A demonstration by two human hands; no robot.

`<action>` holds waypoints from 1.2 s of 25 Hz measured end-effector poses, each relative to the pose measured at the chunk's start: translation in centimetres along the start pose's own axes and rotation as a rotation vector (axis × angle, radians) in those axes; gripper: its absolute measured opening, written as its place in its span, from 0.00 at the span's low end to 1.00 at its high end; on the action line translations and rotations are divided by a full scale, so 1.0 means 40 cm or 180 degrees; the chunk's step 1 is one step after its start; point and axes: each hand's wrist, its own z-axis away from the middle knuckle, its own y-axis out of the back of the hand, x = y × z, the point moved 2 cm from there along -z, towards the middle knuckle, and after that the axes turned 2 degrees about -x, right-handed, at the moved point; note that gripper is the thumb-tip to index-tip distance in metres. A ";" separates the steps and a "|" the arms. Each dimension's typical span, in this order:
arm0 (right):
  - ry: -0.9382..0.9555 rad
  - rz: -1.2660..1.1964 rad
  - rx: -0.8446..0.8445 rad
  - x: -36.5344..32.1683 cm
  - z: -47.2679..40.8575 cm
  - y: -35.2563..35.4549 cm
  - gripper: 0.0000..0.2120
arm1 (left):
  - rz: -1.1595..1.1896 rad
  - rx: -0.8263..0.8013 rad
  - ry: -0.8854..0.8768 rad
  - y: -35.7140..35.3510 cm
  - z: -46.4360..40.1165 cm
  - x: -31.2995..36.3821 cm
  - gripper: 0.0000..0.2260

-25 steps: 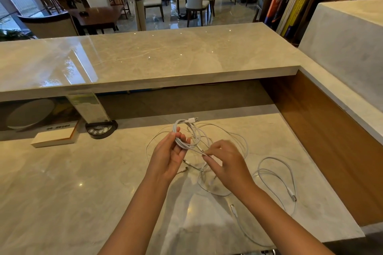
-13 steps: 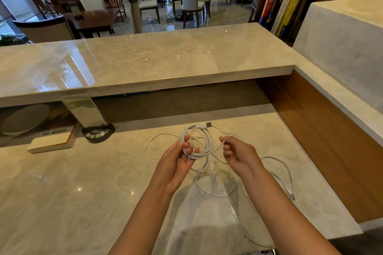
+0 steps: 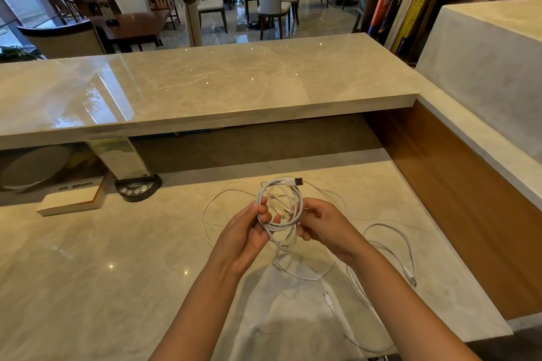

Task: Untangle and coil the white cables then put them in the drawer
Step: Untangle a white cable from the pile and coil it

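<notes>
- A small round coil of thin white cable (image 3: pixel 280 208) is held up just above the pale shiny stone desk (image 3: pixel 88 272), between the two hands.
- A white plug with a metal tip (image 3: pixel 294 181) sticks out at the top of the coil, pointing right.
- The left hand (image 3: pixel 249 231) is on the left side of the coil. Its thumb and fingers pinch the loops there.
- The right hand (image 3: pixel 322 226) is on the right side of the coil. Its fingers curl in and pinch the loops on that side.
- More loose white cable (image 3: pixel 390 246) hangs down from the coil and lies in big messy loops on the desk, under and to the right of the hands.
- One small white cable end (image 3: pixel 328 299) lies on the desk near the right arm.
- A black round gadget with buttons (image 3: pixel 137 187) sits on the desk, well to the left of the hands.
- A white flat box (image 3: pixel 72 199) lies just left of that gadget.
- A higher stone counter (image 3: pixel 205 88) runs across behind the desk.
</notes>
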 end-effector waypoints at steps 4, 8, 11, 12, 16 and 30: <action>0.0323 -0.0442 0.0240 0.007 0.009 -0.021 0.19 | 0.0058 0.0157 -0.0030 0.004 -0.006 -0.015 0.09; 0.1104 0.0380 0.0258 0.012 0.013 -0.033 0.16 | 0.0187 0.0240 -0.0089 -0.004 -0.008 -0.022 0.10; 0.1353 0.0617 0.0728 0.014 0.008 -0.030 0.12 | 0.0201 0.0281 -0.0144 -0.011 -0.009 -0.021 0.09; 0.1368 0.0613 0.1030 0.012 0.010 -0.026 0.11 | 0.0163 0.0312 -0.0169 -0.011 -0.011 -0.022 0.09; 0.1319 -0.0205 0.1884 -0.020 0.032 0.009 0.08 | 0.0149 0.0373 -0.0169 -0.009 -0.010 -0.027 0.09; 0.0180 -0.0219 0.1451 -0.068 0.015 0.081 0.06 | -0.0793 -0.0271 -0.0072 -0.043 0.012 -0.033 0.10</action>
